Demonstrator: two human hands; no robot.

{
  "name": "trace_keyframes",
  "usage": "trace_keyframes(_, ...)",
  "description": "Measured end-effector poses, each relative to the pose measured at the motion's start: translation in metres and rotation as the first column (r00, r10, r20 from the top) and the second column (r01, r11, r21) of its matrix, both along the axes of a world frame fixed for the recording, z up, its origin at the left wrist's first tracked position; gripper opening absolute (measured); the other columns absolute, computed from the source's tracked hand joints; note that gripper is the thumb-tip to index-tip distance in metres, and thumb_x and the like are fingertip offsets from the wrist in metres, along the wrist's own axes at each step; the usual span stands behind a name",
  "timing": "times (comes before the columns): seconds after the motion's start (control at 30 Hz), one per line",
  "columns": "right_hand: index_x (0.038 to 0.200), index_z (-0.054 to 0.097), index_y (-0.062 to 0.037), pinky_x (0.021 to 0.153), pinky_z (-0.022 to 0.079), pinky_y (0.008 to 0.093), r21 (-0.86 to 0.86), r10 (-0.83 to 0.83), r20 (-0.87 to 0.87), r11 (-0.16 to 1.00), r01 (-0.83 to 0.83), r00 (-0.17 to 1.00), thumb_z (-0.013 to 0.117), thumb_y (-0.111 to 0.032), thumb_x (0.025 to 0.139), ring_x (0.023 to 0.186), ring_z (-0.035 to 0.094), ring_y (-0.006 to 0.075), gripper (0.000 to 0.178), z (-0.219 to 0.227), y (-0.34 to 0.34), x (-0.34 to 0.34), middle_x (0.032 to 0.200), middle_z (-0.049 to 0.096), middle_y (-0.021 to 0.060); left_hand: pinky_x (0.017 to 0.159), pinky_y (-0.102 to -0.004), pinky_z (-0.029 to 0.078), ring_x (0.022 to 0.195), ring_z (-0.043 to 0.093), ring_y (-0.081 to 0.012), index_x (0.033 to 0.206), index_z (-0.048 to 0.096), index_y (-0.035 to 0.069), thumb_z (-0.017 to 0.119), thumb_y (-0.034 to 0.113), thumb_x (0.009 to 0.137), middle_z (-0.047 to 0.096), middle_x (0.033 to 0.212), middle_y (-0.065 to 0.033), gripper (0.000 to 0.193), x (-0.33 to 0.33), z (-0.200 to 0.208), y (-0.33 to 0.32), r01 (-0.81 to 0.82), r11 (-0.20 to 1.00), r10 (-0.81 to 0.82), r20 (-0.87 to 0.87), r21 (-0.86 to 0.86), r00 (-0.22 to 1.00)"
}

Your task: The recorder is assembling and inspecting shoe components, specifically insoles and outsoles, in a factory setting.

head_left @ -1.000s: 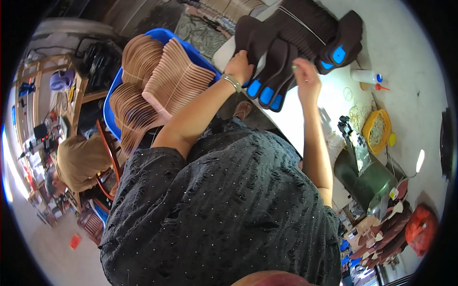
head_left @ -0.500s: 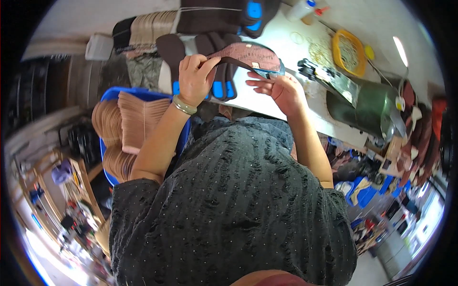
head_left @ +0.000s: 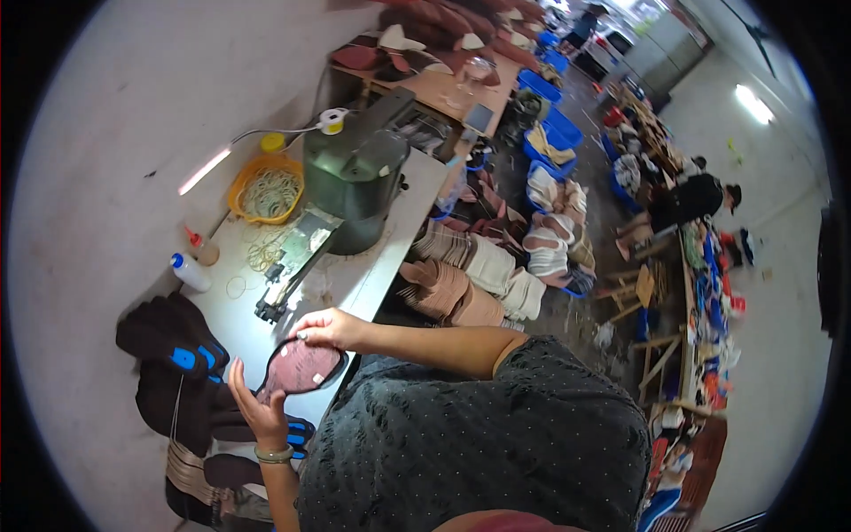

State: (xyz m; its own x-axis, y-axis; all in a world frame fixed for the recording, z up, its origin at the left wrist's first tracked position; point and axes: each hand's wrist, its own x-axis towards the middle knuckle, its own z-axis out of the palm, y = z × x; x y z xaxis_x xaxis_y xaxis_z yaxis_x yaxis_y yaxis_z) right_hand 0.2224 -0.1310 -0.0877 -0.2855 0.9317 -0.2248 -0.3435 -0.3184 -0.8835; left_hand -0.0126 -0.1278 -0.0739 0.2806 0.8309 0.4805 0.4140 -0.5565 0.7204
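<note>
An insole-shaped piece [head_left: 306, 365] with a mottled pink-red face, a dark rim and small pale tags is held over the front edge of the white table [head_left: 238, 321]. My right hand [head_left: 330, 330] grips its upper edge, thumb bent over the rim. At its lower left end is my left hand [head_left: 259, 410], with a bracelet at the wrist. The left fingers are stretched out and apart, and the thumb lies by the piece's edge. Dark insole pieces with blue patches [head_left: 182, 359] are stacked to the left.
Beyond my hands stands a green machine [head_left: 359, 182] with a metal arm. A yellow basket of rubber bands [head_left: 268, 193], a white bottle with a blue cap [head_left: 191, 272] and a red-tipped bottle [head_left: 202, 246] are behind. Bundled tan pieces [head_left: 461, 293] lie right of the table. People work farther off.
The view has swung to the right, bringing in more of the room. The piece now shows its pink face broadly. My right hand has closed on it; the left fingers have spread.
</note>
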Motion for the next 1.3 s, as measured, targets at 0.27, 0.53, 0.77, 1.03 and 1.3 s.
trace_keyframes(0.27,0.095,0.064,0.0,0.069,0.044,0.0201,0.069,-0.046,0.306,0.997,0.026,0.951,0.06,-0.015,0.09,0.074,0.055,0.0047,0.017,0.018,-0.019,0.021,0.082,0.064,-0.0008,0.069,-0.0261,0.046,0.074,0.055,-0.0113,0.098,0.062,-0.003,0.065,0.019,0.085,0.063,0.082,-0.0059,0.026,0.013,-0.011,0.015,0.305,0.768,-0.228,0.205,-0.563,0.952)
trace_keyframes(0.53,0.075,0.069,-0.0035,0.057,0.042,0.0207,-0.068,0.178,0.329,0.984,-0.165,0.928,0.067,-0.018,0.083,0.061,0.053,0.004,0.017,0.044,0.003,0.036,0.067,0.064,-0.0019,0.07,-0.0223,0.043,0.076,0.052,-0.0079,0.099,0.061,-0.002,0.066,0.02,0.086,0.06,0.083,-0.0006,0.026,0.009,0.0,0.015,0.418,0.702,-0.258,0.341,-0.577,0.904)
trace_keyframes(0.77,0.079,0.067,0.0007,0.065,0.046,0.0227,0.357,-0.187,0.477,0.934,0.005,0.859,0.071,-0.016,0.08,0.069,0.056,0.0056,0.017,0.035,0.002,0.021,0.073,0.065,0.0006,0.064,-0.0247,0.044,0.068,0.051,-0.009,0.093,0.061,-0.003,0.062,0.01,0.083,0.057,0.073,-0.002,0.017,0.004,0.023,0.012,0.242,0.819,-0.152,0.211,-0.521,0.966)
trace_keyframes(1.03,0.099,0.061,0.0054,0.067,0.052,0.0315,-0.179,0.148,0.127,0.976,-0.124,0.981,0.06,-0.02,0.086,0.071,0.065,0.0209,0.029,0.057,-0.015,0.044,0.085,0.066,0.0122,0.07,-0.0299,0.048,0.082,0.063,-0.0175,0.106,0.063,0.002,0.062,0.036,0.085,0.065,0.094,-0.0159,0.04,0.027,0.041,0.071,0.421,0.822,-0.436,0.051,-0.385,0.898)
trace_keyframes(1.3,0.1,0.058,0.0069,0.063,0.053,0.0312,-0.119,0.116,-0.066,0.985,-0.123,0.991,0.056,-0.021,0.087,0.069,0.064,0.0222,0.03,0.039,-0.001,0.05,0.085,0.065,0.0151,0.077,-0.0215,0.046,0.086,0.054,-0.0083,0.11,0.06,0.0,0.049,0.032,0.096,0.061,0.095,-0.0023,0.037,0.016,0.038,0.116,0.542,0.429,-0.493,0.315,-0.723,0.811)
